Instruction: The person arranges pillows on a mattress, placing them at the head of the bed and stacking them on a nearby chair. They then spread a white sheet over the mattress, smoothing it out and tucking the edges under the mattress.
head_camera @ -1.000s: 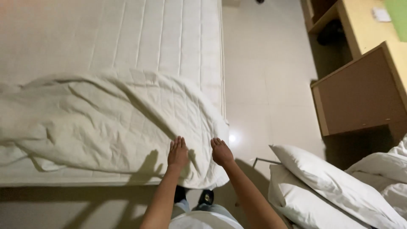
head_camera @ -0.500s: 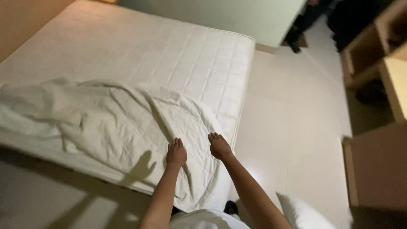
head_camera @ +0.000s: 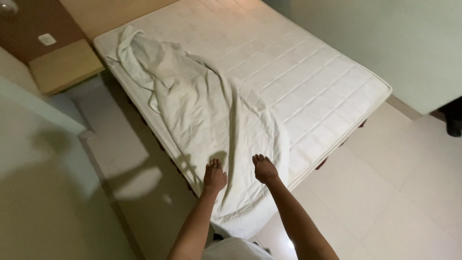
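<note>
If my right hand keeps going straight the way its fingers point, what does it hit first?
Probably the white sheet right under the right hand; farther on, the bare mattress. Whether the hand touches the sheet is unclear.

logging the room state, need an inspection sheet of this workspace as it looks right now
surface: bare quilted mattress, white, uncovered over most of its top
job's things: crumpled white sheet lying in a long strip along one side of the mattress, its near end hanging over the corner
clutter: nothing seen on the mattress besides the sheet
grips: left hand and right hand both flat and open, palms down on the near end of the sheet
cables: nothing seen
surroundings: pale tiled floor; wooden bedside table by the head of the bed; wall plate above it
</note>
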